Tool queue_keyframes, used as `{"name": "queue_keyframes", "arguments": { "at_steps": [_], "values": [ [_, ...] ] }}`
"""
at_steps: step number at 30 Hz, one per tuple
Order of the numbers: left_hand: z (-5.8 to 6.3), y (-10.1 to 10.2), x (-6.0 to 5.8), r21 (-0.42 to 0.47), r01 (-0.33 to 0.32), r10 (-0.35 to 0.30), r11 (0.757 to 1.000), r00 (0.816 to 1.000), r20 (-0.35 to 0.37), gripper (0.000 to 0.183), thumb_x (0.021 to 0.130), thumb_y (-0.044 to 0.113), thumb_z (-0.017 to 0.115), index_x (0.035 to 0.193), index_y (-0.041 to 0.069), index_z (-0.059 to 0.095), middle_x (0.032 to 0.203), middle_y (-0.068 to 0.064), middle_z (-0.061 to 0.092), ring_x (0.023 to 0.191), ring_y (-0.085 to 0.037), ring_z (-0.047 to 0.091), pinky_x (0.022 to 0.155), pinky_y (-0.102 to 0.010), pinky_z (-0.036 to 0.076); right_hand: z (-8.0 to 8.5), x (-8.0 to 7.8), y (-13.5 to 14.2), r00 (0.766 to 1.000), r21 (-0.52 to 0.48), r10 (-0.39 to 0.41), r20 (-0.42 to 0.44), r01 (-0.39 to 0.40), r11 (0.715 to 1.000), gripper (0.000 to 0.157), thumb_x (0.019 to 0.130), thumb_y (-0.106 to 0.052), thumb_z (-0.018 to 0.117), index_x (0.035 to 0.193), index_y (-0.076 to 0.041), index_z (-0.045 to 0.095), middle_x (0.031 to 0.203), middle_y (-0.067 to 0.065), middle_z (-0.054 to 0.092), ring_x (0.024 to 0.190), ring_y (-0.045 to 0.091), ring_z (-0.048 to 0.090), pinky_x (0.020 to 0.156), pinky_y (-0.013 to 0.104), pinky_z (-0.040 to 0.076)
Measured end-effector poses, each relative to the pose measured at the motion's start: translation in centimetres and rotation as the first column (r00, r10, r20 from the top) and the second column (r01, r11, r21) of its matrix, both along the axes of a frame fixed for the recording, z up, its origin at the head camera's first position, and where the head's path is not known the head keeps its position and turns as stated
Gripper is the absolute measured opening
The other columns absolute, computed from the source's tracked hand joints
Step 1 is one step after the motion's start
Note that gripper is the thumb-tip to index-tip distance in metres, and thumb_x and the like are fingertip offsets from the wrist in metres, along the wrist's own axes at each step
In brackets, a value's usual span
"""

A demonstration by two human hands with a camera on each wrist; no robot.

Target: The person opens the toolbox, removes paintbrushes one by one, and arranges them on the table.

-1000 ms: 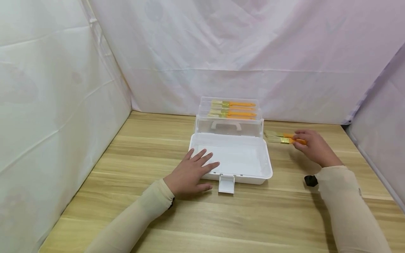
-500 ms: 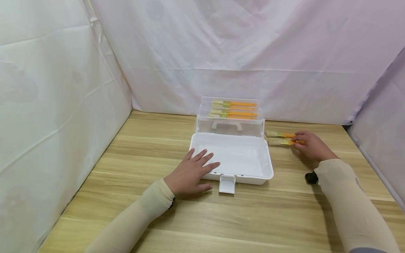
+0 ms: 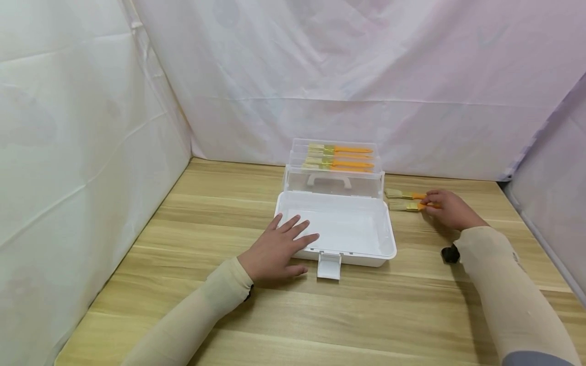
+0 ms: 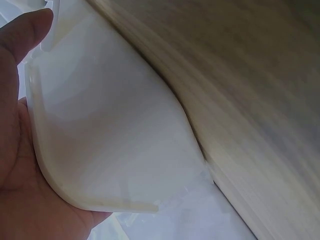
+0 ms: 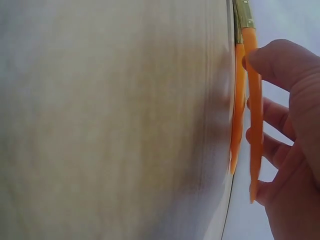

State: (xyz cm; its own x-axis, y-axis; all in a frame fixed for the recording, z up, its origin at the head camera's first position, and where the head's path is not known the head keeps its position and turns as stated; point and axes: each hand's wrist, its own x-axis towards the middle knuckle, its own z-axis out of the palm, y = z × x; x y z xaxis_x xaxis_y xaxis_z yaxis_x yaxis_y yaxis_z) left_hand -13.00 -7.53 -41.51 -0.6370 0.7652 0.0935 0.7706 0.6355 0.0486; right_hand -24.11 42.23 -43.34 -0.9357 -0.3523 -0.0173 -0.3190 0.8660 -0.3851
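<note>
A white plastic box (image 3: pixel 366 258) stands with its lid raised, its front latch (image 3: pixel 329 266) hanging down. My left hand (image 3: pixel 276 251) rests with spread fingers over the box's front left corner; in the left wrist view the palm lies against the box wall (image 4: pixel 115 110). Right of the box, my right hand (image 3: pixel 450 209) pinches the orange handle of a flat paintbrush (image 3: pixel 412 206) between thumb and fingers. In the right wrist view that paintbrush (image 5: pixel 255 110) is slightly off the table. Just behind it a second paintbrush (image 3: pixel 400 194) lies on the table.
Clear stepped trays (image 3: pixel 297 158) in the raised lid hold several orange-handled paintbrushes (image 3: pixel 352 163). A white handle (image 3: pixel 328 180) shows through the lid. White cloth (image 3: pixel 320 61) hangs behind and at both sides of the wooden table (image 3: pixel 366 320).
The two paintbrushes by my right hand have come farther apart and lower, the rear one now lying on the table. My left hand and the box have stayed in place.
</note>
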Motion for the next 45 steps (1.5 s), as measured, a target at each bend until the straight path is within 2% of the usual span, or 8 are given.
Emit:
{"name": "queue_keyframes", "arguments": {
  "at_steps": [9,18,21,26,31,45],
  "values": [
    [0.1,0.0,0.1,0.002,-0.005,0.005,1.0,1.0,0.008,0.073,0.09,0.056,0.063,0.153,0.027,0.04,0.158,-0.009,0.035,0.149,-0.03,0.022,0.116,-0.059,0.011,0.0,-0.1,0.2,1.0,0.012,0.017,0.007,-0.017,1.0,0.021,0.097,-0.007,0.058,0.108,0.004,0.071,0.132,0.039,0.046,0.123,0.056,0.04,0.1,0.068,0.031],
    [0.2,0.0,0.1,-0.012,0.001,-0.002,1.0,1.0,-0.008,0.072,0.09,0.057,0.062,0.152,0.027,0.041,0.157,-0.009,0.037,0.148,-0.031,0.024,0.115,-0.06,0.015,0.3,0.1,-0.1,0.999,0.006,0.025,-0.028,-0.025,1.0,0.023,0.098,-0.009,0.057,0.11,0.006,0.07,0.135,0.04,0.044,0.125,0.057,0.039,0.099,0.069,0.033],
    [0.2,0.0,0.1,-0.01,0.004,-0.004,1.0,1.0,-0.012,0.072,0.09,0.057,0.063,0.152,0.026,0.042,0.156,-0.01,0.038,0.147,-0.031,0.025,0.115,-0.06,0.016,1.3,0.1,-0.8,0.999,-0.006,0.015,-0.037,-0.016,1.0,0.025,0.1,-0.012,0.056,0.114,0.004,0.069,0.139,0.039,0.041,0.126,0.058,0.038,0.096,0.069,0.036],
    [0.2,0.0,0.1,-0.026,-0.009,0.009,1.0,1.0,-0.001,0.073,0.09,0.057,0.062,0.153,0.028,0.04,0.158,-0.009,0.035,0.149,-0.03,0.022,0.116,-0.059,0.013,4.4,0.0,-3.0,0.999,-0.028,0.012,-0.038,-0.013,1.0,0.028,0.101,-0.014,0.057,0.12,0.005,0.065,0.145,0.037,0.034,0.131,0.058,0.032,0.098,0.069,0.034],
    [0.3,0.1,0.1,-0.049,-0.015,0.015,0.999,1.0,0.004,0.073,0.091,0.059,0.06,0.154,0.029,0.038,0.159,-0.007,0.033,0.149,-0.029,0.021,0.117,-0.058,0.011,6.9,-0.6,-5.3,0.991,-0.031,0.057,-0.118,-0.061,0.998,0.025,0.098,-0.006,0.06,0.119,0.006,0.066,0.144,0.035,0.038,0.13,0.055,0.034,0.1,0.068,0.034],
    [0.6,0.0,0.3,-0.042,-0.003,0.003,0.999,1.0,-0.007,0.072,0.091,0.058,0.06,0.153,0.027,0.04,0.158,-0.009,0.035,0.148,-0.03,0.024,0.116,-0.059,0.015,10.8,-2.2,-11.5,0.951,0.016,0.169,-0.26,-0.171,0.985,0.019,0.093,-0.008,0.068,0.11,0.0,0.071,0.142,0.028,0.045,0.13,0.05,0.037,0.107,0.064,0.028]
  ]
}}
